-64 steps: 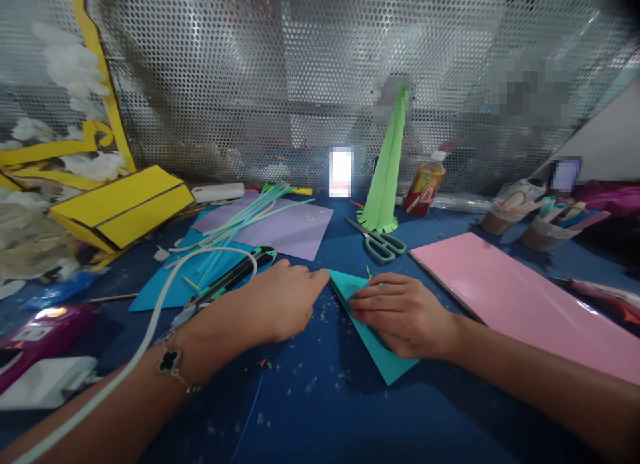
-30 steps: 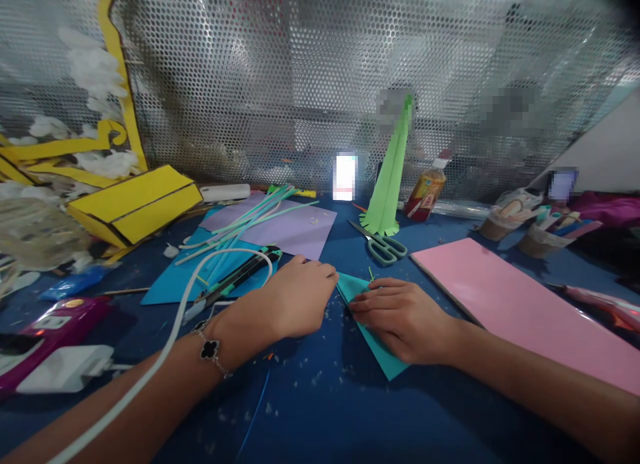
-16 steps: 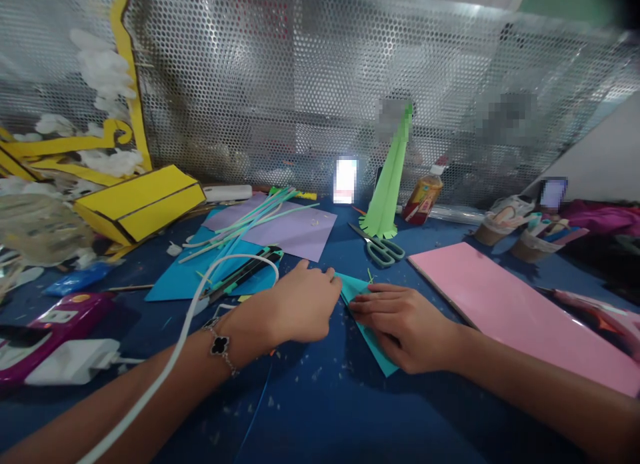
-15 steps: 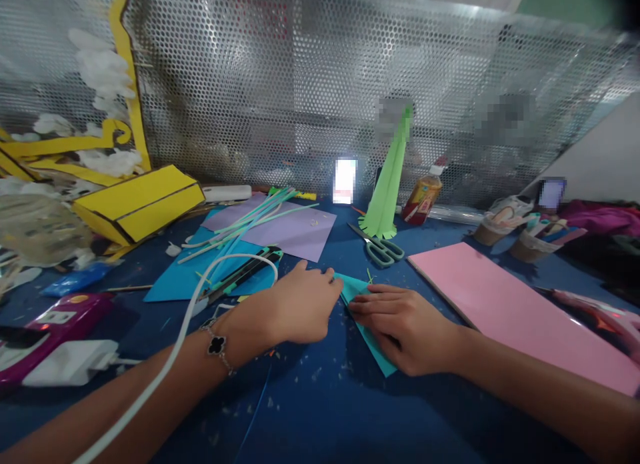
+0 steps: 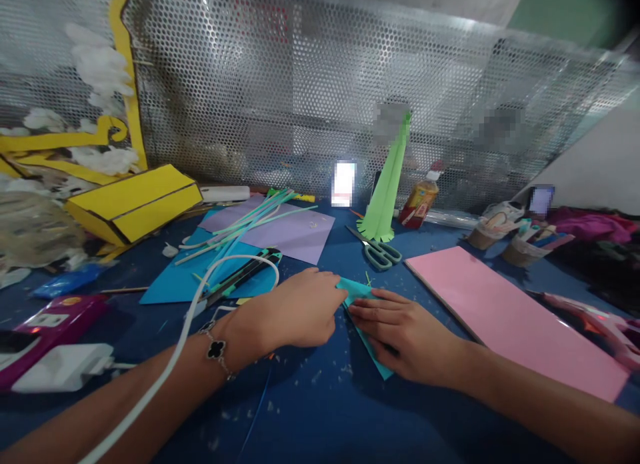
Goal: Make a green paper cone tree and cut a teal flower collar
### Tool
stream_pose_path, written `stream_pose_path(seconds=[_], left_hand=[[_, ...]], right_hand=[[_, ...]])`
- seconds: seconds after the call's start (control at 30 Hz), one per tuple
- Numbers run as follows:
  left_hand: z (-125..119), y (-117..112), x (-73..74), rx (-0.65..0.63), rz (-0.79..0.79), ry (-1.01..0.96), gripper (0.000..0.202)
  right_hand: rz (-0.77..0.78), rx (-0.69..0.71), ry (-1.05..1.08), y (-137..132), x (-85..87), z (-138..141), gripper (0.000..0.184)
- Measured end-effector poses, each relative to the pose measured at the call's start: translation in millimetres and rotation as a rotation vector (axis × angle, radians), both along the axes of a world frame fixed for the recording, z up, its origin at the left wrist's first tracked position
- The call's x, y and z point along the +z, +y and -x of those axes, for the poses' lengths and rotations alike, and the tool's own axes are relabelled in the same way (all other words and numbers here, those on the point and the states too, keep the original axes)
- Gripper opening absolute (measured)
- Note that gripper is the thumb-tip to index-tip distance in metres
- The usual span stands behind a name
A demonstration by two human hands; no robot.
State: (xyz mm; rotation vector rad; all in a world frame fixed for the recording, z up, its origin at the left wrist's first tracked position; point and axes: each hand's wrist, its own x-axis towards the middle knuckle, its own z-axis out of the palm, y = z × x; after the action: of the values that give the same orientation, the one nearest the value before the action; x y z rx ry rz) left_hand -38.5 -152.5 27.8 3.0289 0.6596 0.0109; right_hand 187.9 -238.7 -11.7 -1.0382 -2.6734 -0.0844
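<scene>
- Two bare hands work close together on a dark blue desk point(image 5: 300, 417), with a folded teal paper triangle point(image 5: 357, 292) between them, its lower tip pointing toward the person.
- The left hand point(image 5: 300, 309) is half closed, with its fingers at the triangle's upper corner; I cannot tell whether they pinch the paper.
- The right hand point(image 5: 403, 337) lies open and nearly flat, its fingers pressing across the triangle.
- Risk: the fold could slip out of line if the smooth paper slides under the right hand.
- Risk: a white cable point(image 5: 184, 327) drapes over the left forearm, and a tug on it could jerk the left hand and pull the paper askew.
- Risk: a black-and-green utility knife point(image 5: 240, 284) lies just beyond the left hand, where a careless reach could knock it or catch its blade.
- Beyond the hands: a blue paper sheet point(image 5: 175, 284), a lilac paper sheet point(image 5: 300, 234) and green-handled scissors point(image 5: 383, 255).
- Right of the right hand: a long pink board point(image 5: 505, 317).
- Left of the left hand: a white charger point(image 5: 63, 369) on a magenta case point(image 5: 55, 314).
- Far ahead of the hands: a perforated metal screen point(image 5: 300, 84) rises behind the desk.
</scene>
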Motion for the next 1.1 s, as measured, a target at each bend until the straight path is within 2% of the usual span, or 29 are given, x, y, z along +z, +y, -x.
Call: stream_pose_path(seconds=[0.13,0.33,0.6,0.73,0.9,1.0,1.1], left_hand=[[-0.8,1.0,-0.5,0.003,-0.023,-0.012,0.024],[1.9,1.2,-6.3,-0.030,-0.068,-0.061,0.026],[2.0,-3.8,-13.6,-0.010,-0.097,-0.055,0.030],[2.4,-8.6,-16.3,0.044,-0.085,-0.052,0.031],[1.1,-10.0,-14.5,0.046,-0.045,-0.043,0.028],[0.5,-8.5,-12.4,0.042,-0.028,-0.028,0.028],[0.8,-7.5,-11.0,0.033,-0.029,-0.028,0.027]], right_hand=[[-0.013,-0.013,-0.036,-0.9,-0.8,1.7,0.035],[-0.044,-0.026,-0.038,-1.9,-5.0,3.2,0.035],[-0.038,-0.014,0.034,-2.5,-8.1,0.2,0.033],[0.002,-0.021,0.040,-4.6,-7.0,0.5,0.037],[0.128,-0.040,0.028,-0.5,12.5,1.8,0.040],[0.240,-0.038,-0.017,11.1,32.5,4.8,0.030],[0.263,-0.047,-0.056,26.8,46.7,10.1,0.024]])
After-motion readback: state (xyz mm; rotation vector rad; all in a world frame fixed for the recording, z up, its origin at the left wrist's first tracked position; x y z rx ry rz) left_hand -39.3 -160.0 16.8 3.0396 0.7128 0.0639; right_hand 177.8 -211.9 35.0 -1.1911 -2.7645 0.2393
